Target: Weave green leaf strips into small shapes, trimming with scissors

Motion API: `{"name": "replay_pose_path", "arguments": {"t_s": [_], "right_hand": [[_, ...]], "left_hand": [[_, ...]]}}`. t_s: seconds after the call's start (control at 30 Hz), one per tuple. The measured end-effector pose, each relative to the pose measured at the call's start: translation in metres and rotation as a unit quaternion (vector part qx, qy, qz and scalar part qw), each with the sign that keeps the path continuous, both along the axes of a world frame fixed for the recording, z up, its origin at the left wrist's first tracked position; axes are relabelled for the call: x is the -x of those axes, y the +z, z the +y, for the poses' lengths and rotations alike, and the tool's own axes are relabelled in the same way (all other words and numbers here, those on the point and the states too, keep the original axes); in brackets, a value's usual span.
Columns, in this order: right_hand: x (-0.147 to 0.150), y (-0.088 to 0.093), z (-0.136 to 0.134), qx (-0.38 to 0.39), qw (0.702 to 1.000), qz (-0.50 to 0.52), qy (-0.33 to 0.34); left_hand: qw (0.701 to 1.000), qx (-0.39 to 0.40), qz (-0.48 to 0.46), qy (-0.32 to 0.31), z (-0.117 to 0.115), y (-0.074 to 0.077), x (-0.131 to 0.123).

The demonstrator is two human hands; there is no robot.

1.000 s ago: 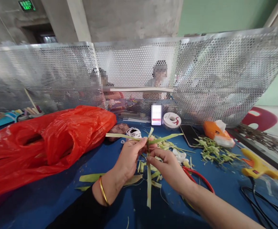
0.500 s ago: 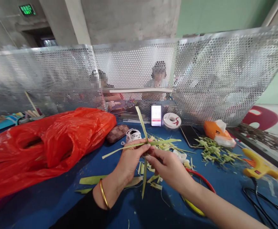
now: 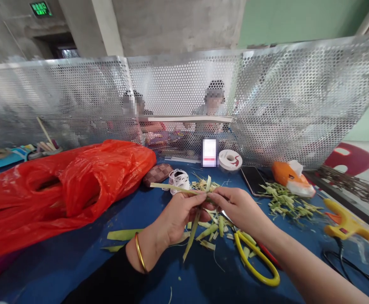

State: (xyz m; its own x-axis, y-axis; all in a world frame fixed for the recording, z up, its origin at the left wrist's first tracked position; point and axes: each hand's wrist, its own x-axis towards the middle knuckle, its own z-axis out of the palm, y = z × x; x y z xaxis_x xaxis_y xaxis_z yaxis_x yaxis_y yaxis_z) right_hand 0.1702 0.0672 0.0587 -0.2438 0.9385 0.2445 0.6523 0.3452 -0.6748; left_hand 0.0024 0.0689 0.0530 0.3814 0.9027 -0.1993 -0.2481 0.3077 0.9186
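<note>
Leaf strips (image 3: pixel 191 237) cross, flat, fibrous; left hand (image 3: pixel 176 214) and right hand (image 3: pixel 241 207), nearly closed, pinch them.

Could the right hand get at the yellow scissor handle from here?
Likely yes: the yellow handle lies nearby with its loop uncovered, though the right hand is busy with the leaf strips.

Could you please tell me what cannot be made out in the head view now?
All in the head view:
Leaf strips: their crossing, mostly covered by the left grip and right grip.
Scissors: blades, partly behind the right grip.
Red bag: contents, mostly hidden by its plastic.
Bright screen: text, blurred.
Cord: far end, cut off by right edge.
</note>
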Motion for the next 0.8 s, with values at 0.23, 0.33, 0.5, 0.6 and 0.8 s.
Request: {"name": "replay_pose_path", "arguments": {"t_s": [0.23, 0.33, 0.5, 0.6, 0.8], "right_hand": [[-0.001, -0.008, 0.009, 0.081, 0.984, 0.155, 0.034], [0.004, -0.011, 0.007, 0.136, 0.951, 0.276, 0.034], [0.010, -0.018, 0.007, 0.183, 0.900, 0.395, -0.018], [0.010, -0.018, 0.008, 0.164, 0.904, 0.391, -0.049], [0.010, -0.014, 0.007, 0.152, 0.926, 0.346, -0.020]], "left_hand": [[1.000, 0.016, 0.026, -0.006, -0.002, 0.000, -0.002], [0.998, 0.012, 0.055, -0.026, -0.002, 0.001, -0.002], [0.996, -0.007, 0.084, -0.022, -0.001, 0.001, -0.001], [0.992, -0.042, 0.120, 0.006, 0.001, -0.001, 0.001], [0.979, -0.111, 0.169, 0.009, 0.003, 0.003, 0.000]]}}
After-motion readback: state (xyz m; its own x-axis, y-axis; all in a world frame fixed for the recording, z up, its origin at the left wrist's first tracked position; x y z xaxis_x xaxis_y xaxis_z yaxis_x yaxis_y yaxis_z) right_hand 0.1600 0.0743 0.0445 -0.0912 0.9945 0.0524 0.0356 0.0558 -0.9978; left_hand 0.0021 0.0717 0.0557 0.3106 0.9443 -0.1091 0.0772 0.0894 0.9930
